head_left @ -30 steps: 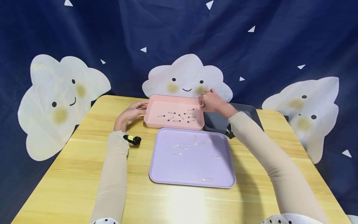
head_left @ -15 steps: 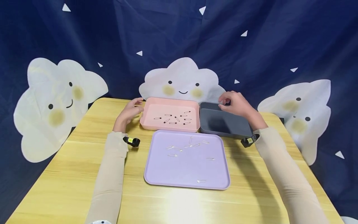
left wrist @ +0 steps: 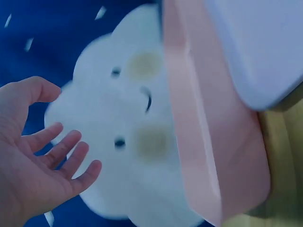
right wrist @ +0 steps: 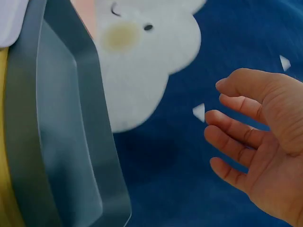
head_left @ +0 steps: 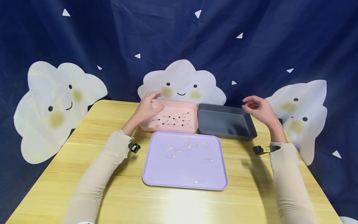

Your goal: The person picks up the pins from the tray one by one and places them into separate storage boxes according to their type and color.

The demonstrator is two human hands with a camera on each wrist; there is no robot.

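Over the left end of the pink tray [head_left: 147,128] is my left hand [head_left: 146,107], fingers spread and holding nothing, apart from the tray wall in the left wrist view. Several safety pins with dark heads [head_left: 175,120] lie in that tray. My right hand [head_left: 260,109] hovers above the right far corner of the dark grey tray [head_left: 223,121], its fingers loosely bent around nothing in the right wrist view [right wrist: 255,142]. On the flat lilac tray [head_left: 184,171] nearer to me, several pale metallic safety pins [head_left: 170,156] lie scattered.
All three trays stand on a light wooden table [head_left: 84,149], pink and grey side by side behind the lilac one. A dark blue curtain [head_left: 167,34] with smiling white clouds hangs just beyond the table's far edge.
My right hand has gone from the pink tray's right edge across the grey tray to its right side. My left hand has left the pink tray's left edge and risen rightward over it.
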